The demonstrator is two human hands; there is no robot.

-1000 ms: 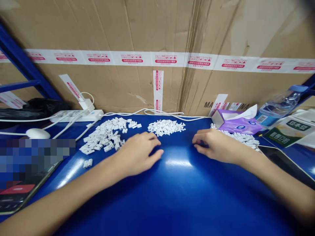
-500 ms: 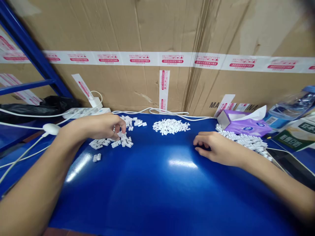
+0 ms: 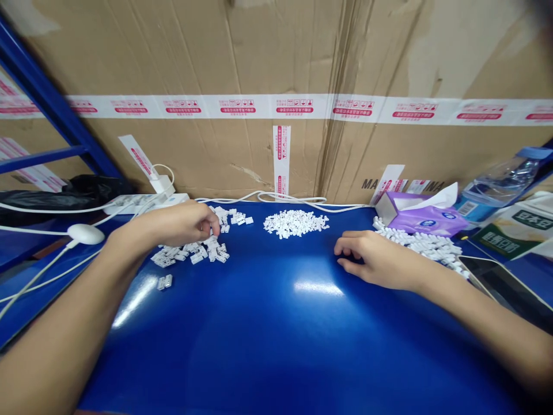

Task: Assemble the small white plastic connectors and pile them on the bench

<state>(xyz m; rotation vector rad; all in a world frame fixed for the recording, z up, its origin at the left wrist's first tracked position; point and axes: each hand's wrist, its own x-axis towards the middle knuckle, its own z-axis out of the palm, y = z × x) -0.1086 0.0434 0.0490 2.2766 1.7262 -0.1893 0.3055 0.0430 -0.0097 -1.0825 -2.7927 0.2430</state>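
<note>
My left hand (image 3: 194, 223) is over the pile of flat white plastic pieces (image 3: 173, 253) at the left, its fingers curled and closed at the tips; whatever they pinch is too small to make out. Two white pieces (image 3: 165, 282) lie side by side nearer the front. My right hand (image 3: 360, 256) rests on the blue table (image 3: 268, 334), its fingers loosely bent, thumb apart from them and nothing between. A heap of small white parts (image 3: 296, 223) sits at the back, between the hands. More white pieces (image 3: 425, 245) lie beyond my right hand.
At the right are a purple tissue pack (image 3: 423, 216), a plastic bottle (image 3: 496, 184), a green and white box (image 3: 514, 230) and a phone (image 3: 505, 288). A power strip (image 3: 142, 202) with white cables (image 3: 298, 199) runs along the cardboard (image 3: 242, 150). A blue frame (image 3: 56, 109) stands left.
The fingers of my left hand have drawn closer together over the pile. My right hand keeps its pose. The whole view has shifted slightly.
</note>
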